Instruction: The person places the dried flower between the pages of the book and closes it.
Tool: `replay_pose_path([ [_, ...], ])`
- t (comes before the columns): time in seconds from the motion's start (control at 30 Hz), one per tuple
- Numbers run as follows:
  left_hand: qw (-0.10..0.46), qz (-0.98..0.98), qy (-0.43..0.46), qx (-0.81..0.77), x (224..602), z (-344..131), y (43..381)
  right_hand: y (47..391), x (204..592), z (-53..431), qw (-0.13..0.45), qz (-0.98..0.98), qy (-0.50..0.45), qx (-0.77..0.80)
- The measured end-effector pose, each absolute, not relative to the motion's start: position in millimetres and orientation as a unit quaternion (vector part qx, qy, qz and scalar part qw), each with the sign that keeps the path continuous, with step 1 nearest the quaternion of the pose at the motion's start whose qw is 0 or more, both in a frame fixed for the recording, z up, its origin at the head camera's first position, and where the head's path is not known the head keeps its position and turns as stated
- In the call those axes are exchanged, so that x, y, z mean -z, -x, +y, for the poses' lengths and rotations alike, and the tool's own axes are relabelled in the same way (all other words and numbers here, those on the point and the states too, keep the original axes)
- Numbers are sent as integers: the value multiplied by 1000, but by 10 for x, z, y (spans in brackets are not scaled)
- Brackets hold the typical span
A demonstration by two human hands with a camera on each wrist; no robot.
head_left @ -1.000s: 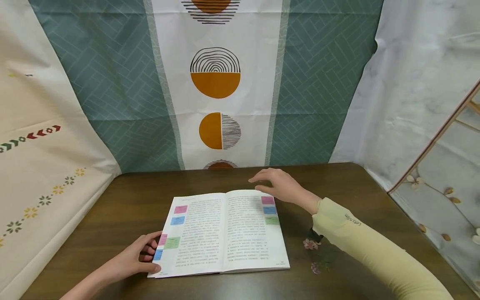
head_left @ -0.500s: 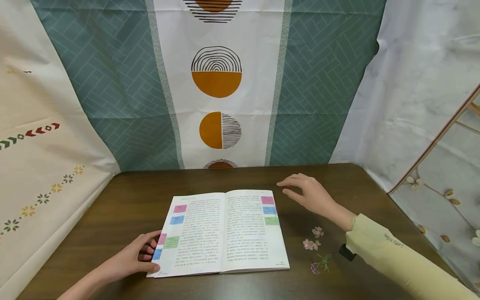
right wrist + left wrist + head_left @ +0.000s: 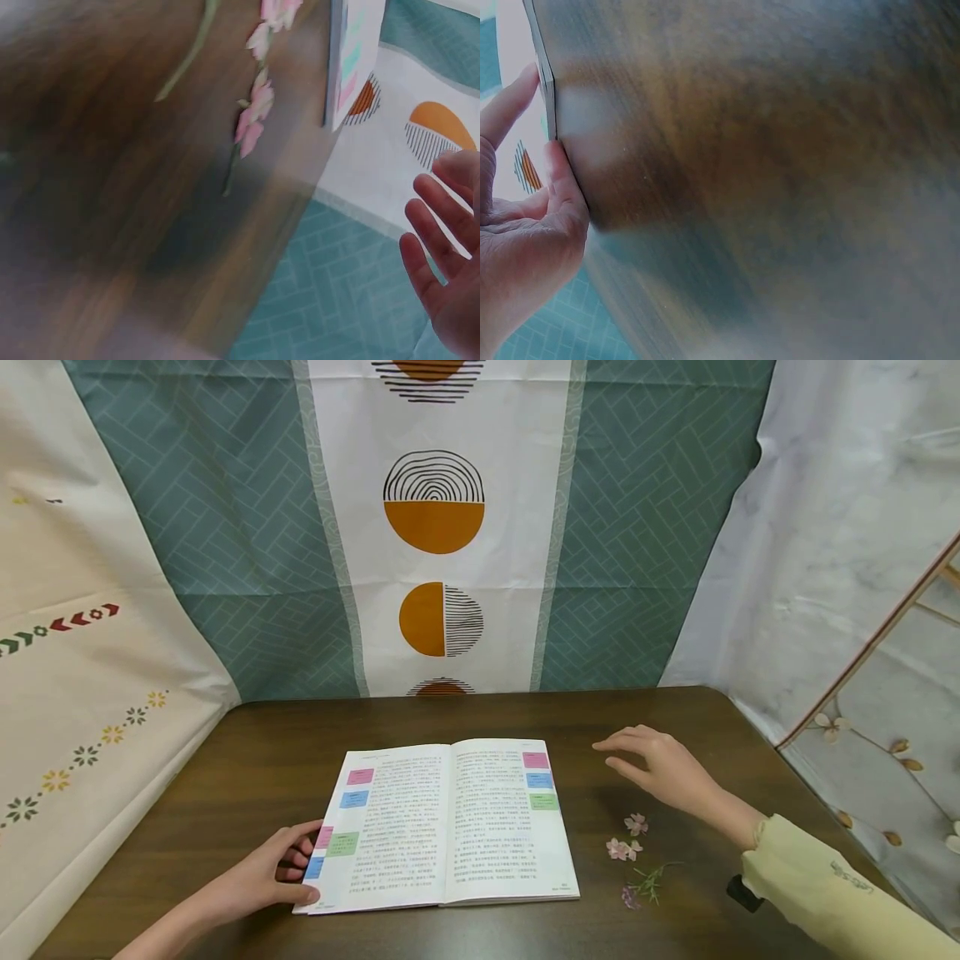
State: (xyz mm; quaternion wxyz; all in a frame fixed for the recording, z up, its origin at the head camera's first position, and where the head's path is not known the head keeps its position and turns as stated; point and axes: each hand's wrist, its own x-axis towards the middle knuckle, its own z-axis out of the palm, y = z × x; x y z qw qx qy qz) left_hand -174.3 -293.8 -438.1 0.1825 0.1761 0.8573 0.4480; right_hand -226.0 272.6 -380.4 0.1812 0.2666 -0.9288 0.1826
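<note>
An open book (image 3: 480,827) lies on the brown table, its pages marked with pink, blue and green sticky notes. At its lower left corner my left hand (image 3: 258,875) grips the edge, thumb on the page and fingers curled at the side; the left wrist view shows this hand (image 3: 532,240) against the book's edge. To the right of the book my right hand (image 3: 671,775) hovers above the table, fingers loosely bent and holding nothing. Below it lie pink flowers (image 3: 624,849) and a purple flower (image 3: 630,897) with a green sprig (image 3: 648,883).
The dark wooden table (image 3: 262,743) ends at a patterned teal and white cloth (image 3: 450,560) behind. A cream cloth (image 3: 97,710) hangs on the left and a marbled one (image 3: 832,568) on the right. Something small and black (image 3: 744,893) hangs below my right wrist.
My right hand has moved away from the book's top right corner, rightward and a little nearer, uncovering the flowers. My left hand stays at the book's corner.
</note>
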Motion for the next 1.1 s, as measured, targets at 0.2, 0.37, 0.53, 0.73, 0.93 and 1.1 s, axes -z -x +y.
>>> replay_pose_path([
  [0.2,178,858,-181,-447,4382,-2933,1739,2214,3864,2876,191,-929,-271,-167],
  [0.37,175,859,-182,-445,4383,-2936,1742,2166,3904,2986,185,-932,-278,-145],
  [0.53,173,860,-182,-445,4379,-2941,1742,2119,3944,3080,170,-937,-281,-122],
  [0.73,176,857,-181,-449,4384,-2942,1744,2075,3987,3160,151,-941,-287,-99],
  [0.93,178,858,-178,-448,4387,-2943,1745,2034,4004,3239,110,-945,-299,-76],
  [1.1,181,854,-182,-452,4376,-2940,1735,2056,4035,3296,78,-943,-315,-69],
])
